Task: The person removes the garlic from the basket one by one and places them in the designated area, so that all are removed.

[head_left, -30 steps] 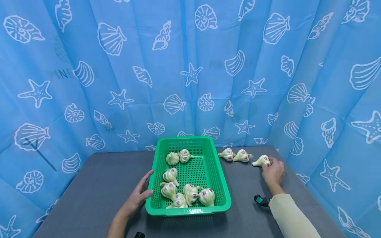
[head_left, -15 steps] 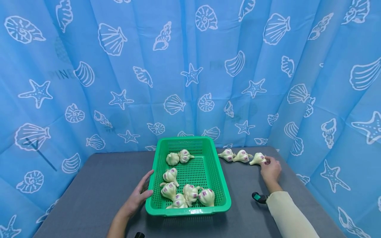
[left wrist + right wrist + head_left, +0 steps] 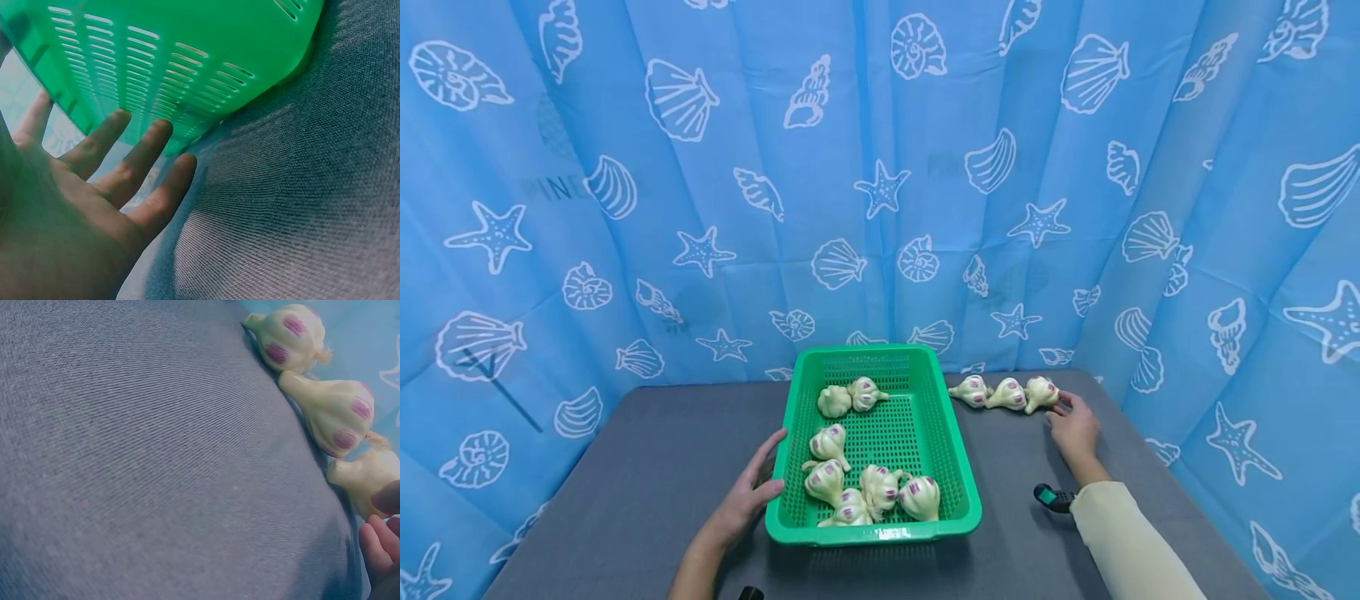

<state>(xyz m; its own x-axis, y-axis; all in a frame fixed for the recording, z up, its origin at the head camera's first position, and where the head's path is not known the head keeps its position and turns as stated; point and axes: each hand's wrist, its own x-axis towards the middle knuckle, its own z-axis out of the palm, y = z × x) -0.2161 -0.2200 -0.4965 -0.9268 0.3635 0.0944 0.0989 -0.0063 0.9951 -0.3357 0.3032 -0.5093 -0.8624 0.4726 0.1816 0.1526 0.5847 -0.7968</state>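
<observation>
The green plastic basket (image 3: 960,467) stands mid-table with several garlic bulbs (image 3: 920,497) inside. My left hand (image 3: 741,496) is at its left side, with thumb and a fingertip at the rim; in the left wrist view the spread, fairly straight fingers (image 3: 144,159) lie along its slotted wall. To the right of the basket, three garlic bulbs form a row. My right hand (image 3: 1075,429) pinches the rightmost garlic bulb (image 3: 1040,392) from its right side. In the right wrist view, a dark fingertip (image 3: 387,497) overlaps this bulb, whose right part is cut off by the frame.
Left of the held bulb lie the middle garlic bulb (image 3: 1008,394) and another garlic bulb (image 3: 972,391) near the basket's far right side. A grey cloth covers the table (image 3: 647,492). Behind it hangs a blue shell-patterned curtain (image 3: 880,242).
My right hand has moved left with the rightmost garlic bulb, bringing it up beside the middle one; its stem end now points more toward me. The left hand and basket stay put.
</observation>
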